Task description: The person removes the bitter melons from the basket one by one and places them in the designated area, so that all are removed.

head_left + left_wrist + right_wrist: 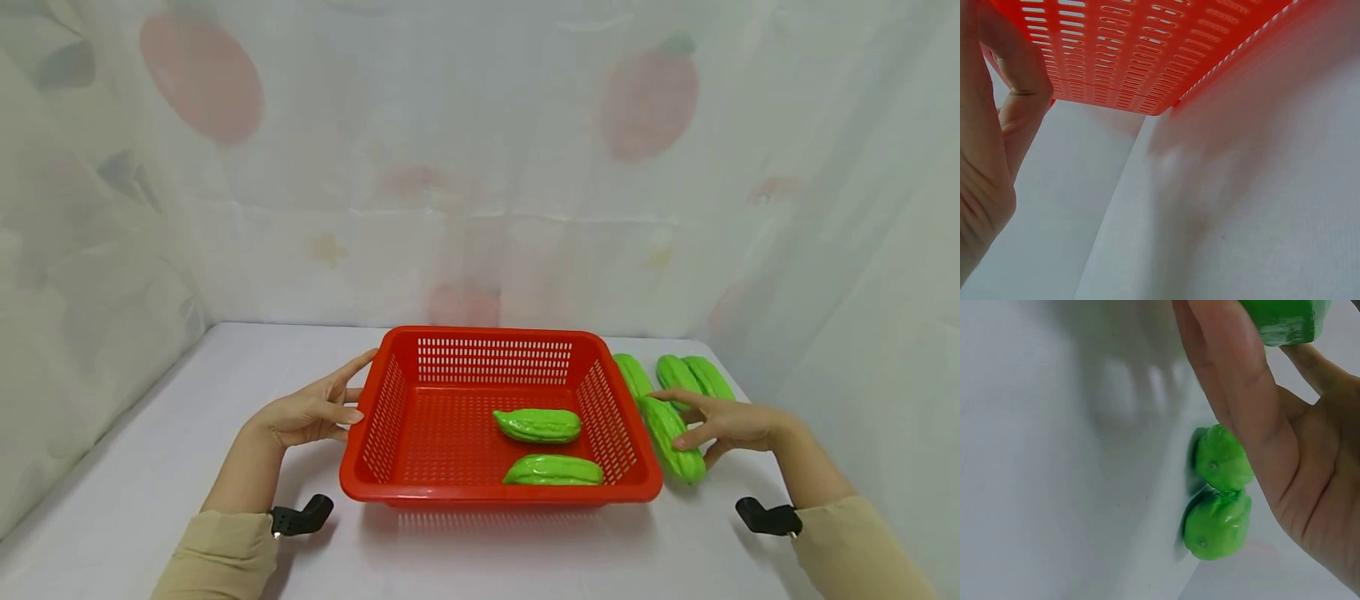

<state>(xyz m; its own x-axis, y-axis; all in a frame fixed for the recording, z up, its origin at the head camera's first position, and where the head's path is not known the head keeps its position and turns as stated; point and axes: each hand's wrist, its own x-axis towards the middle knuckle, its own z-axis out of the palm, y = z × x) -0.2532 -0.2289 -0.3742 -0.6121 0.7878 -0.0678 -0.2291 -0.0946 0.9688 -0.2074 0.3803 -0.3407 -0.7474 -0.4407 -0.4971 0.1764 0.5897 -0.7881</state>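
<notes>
**Currently gripping a red basket (pixel 498 494) and a green gourd (pixel 666 433)**

Grasping the red basket by its left rim with the left hand (pixel 318 408), bending fingers against the perforated outer wall. Pinching the green gourd with the right hand (pixel 731 421), pressing the thumb to the near side and spreading fingers round the rest. Holding this gourd slantwise just outside the basket's right rim, between that rim and the right edge of the tabletop (pixel 465 567), pointing its upper end towards the back edge. Being unable to confirm contact between gourd and tabletop.

Finding the basket in the middle of the tabletop, between the left and right edges. Counting two gourds inside, both in the right half: a pointed gourd (pixel 538 425) near the right wall, turning its tip left, and a front gourd (pixel 553 470) by the front wall, partly hiding behind the rim. Spotting three more outside: a partly covered gourd (pixel 632 373) just beside the basket's right wall, towards the back, and, near the tabletop's back right corner, an inner gourd (pixel 675 373) and an outer gourd (pixel 708 379), lying side by side.

Wearing beige sleeves (pixel 225 554) and black wrist mounts (pixel 300 518). Facing a pale curtain (pixel 465 125) beyond the back edge, showing faint fruit prints.
</notes>
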